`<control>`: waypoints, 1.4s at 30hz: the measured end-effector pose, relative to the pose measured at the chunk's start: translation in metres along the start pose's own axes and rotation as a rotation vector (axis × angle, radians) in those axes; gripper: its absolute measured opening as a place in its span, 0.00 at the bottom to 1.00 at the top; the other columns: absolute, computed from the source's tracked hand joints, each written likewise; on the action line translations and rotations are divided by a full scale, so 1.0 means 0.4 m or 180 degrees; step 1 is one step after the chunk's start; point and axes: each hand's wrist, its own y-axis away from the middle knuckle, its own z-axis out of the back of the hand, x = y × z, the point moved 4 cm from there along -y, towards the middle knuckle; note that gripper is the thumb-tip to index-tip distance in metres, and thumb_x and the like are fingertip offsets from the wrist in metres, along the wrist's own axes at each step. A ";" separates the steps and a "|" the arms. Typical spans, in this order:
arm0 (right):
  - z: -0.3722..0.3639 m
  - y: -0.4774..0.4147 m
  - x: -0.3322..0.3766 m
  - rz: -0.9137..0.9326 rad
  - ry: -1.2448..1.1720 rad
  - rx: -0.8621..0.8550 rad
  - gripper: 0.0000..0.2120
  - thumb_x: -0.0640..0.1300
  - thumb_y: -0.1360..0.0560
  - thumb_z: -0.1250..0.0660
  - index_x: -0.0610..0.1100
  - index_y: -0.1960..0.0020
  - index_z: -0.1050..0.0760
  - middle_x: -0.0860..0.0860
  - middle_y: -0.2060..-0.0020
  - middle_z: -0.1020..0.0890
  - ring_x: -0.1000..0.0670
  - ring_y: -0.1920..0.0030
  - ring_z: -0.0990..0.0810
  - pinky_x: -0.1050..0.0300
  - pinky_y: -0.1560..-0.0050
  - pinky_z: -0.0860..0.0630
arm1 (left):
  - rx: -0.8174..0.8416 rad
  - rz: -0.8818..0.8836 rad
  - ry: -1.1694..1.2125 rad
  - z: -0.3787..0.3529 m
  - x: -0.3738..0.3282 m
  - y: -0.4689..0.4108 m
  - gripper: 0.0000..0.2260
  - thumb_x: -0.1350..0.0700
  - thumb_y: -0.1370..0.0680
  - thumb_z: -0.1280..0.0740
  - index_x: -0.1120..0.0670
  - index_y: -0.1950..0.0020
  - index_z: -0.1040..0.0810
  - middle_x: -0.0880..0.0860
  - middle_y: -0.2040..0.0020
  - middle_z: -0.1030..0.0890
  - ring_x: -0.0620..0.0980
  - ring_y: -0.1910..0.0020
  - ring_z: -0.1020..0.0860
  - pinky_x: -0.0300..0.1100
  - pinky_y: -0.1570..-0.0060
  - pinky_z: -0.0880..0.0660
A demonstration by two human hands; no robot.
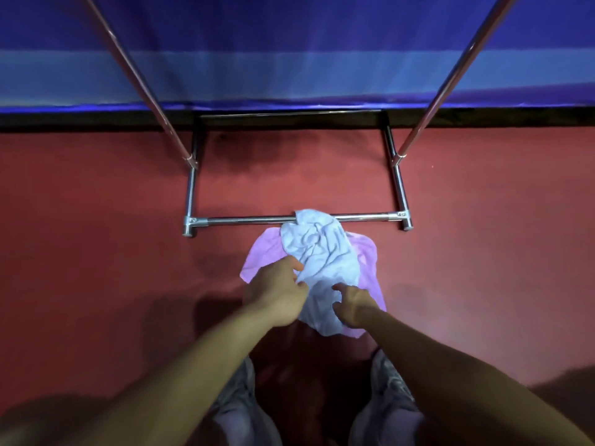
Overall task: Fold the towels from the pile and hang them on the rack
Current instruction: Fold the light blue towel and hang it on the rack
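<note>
White towel [322, 249] | left hand [277, 292] pinches edge | right hand [355, 305] touching, grip unclear

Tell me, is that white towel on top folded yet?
Not folded. The white towel lies crumpled, full of creases, on the pink towel; the left hand and right hand pinch its near part.
</note>
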 end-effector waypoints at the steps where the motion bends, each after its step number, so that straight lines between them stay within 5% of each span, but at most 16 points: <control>1: -0.017 -0.009 -0.007 -0.0001 0.0063 0.0020 0.27 0.48 0.20 0.40 0.50 0.22 0.38 0.45 0.27 0.28 0.41 0.28 0.29 0.49 0.25 0.38 | 0.0059 -0.0053 -0.0113 -0.010 -0.002 0.007 0.14 0.52 0.22 0.33 0.46 0.36 0.24 0.47 0.38 0.19 0.50 0.40 0.21 0.42 0.41 0.26; 9: -0.109 -0.082 -0.060 -0.0197 -0.0107 0.0110 0.29 0.46 0.24 0.39 0.58 0.24 0.38 0.49 0.26 0.31 0.44 0.26 0.34 0.51 0.30 0.35 | 0.0130 0.0056 0.0489 -0.033 -0.019 0.023 0.13 0.54 0.22 0.34 0.43 0.38 0.23 0.42 0.44 0.18 0.47 0.47 0.19 0.46 0.44 0.22; 15: -0.089 -0.116 -0.070 -0.0246 -0.0248 -0.0150 0.23 0.45 0.20 0.44 0.52 0.26 0.34 0.43 0.33 0.30 0.41 0.32 0.32 0.52 0.30 0.38 | -0.0558 -0.0059 0.0899 0.005 -0.023 0.012 0.10 0.60 0.22 0.35 0.46 0.46 0.20 0.38 0.53 0.18 0.34 0.56 0.21 0.26 0.58 0.30; 21: -0.052 -0.095 -0.034 -0.0229 -0.0793 -0.0442 0.18 0.46 0.18 0.44 0.45 0.32 0.25 0.43 0.35 0.22 0.39 0.34 0.24 0.48 0.35 0.26 | -0.0631 0.0026 0.0945 0.010 -0.003 -0.003 0.09 0.59 0.22 0.34 0.45 0.48 0.19 0.39 0.52 0.17 0.38 0.57 0.20 0.35 0.55 0.27; 27: 0.087 0.006 0.064 0.0418 -0.1699 -0.1105 0.07 0.42 0.23 0.33 0.49 0.56 0.17 0.50 0.58 0.16 0.49 0.55 0.20 0.56 0.49 0.24 | -0.1222 -0.0535 0.1061 0.049 -0.061 0.009 0.09 0.64 0.23 0.34 0.50 0.51 0.19 0.44 0.51 0.16 0.39 0.58 0.20 0.26 0.59 0.30; 31: 0.220 0.108 0.138 0.0983 -0.2014 -0.1363 0.08 0.40 0.28 0.32 0.51 0.58 0.16 0.48 0.63 0.13 0.45 0.59 0.15 0.47 0.50 0.20 | -0.1362 -0.0541 0.1123 0.074 -0.070 0.023 0.09 0.63 0.23 0.32 0.51 0.49 0.18 0.46 0.53 0.15 0.48 0.55 0.16 0.46 0.49 0.21; 35: 0.351 0.234 0.206 0.1432 -0.2294 -0.1436 0.10 0.48 0.35 0.38 0.55 0.63 0.19 0.50 0.68 0.16 0.42 0.64 0.16 0.43 0.56 0.18 | -0.1232 -0.0643 0.0533 0.095 -0.054 0.076 0.13 0.60 0.26 0.30 0.49 0.42 0.19 0.45 0.50 0.16 0.49 0.54 0.18 0.47 0.49 0.21; 40: 0.459 0.436 0.260 0.2021 -0.2466 -0.1721 0.12 0.39 0.28 0.33 0.56 0.61 0.19 0.57 0.69 0.18 0.60 0.68 0.23 0.57 0.57 0.21 | -0.1555 -0.1075 0.0122 0.153 -0.092 0.164 0.29 0.48 0.27 0.25 0.43 0.27 0.29 0.40 0.40 0.24 0.41 0.44 0.23 0.43 0.43 0.24; 42: 0.491 0.510 0.252 0.2241 -0.2535 -0.1853 0.15 0.36 0.26 0.31 0.56 0.60 0.19 0.58 0.70 0.19 0.60 0.67 0.23 0.60 0.58 0.23 | -0.1614 -0.1276 0.0145 0.174 -0.126 0.184 0.19 0.47 0.27 0.28 0.43 0.36 0.23 0.40 0.45 0.22 0.42 0.48 0.21 0.46 0.46 0.22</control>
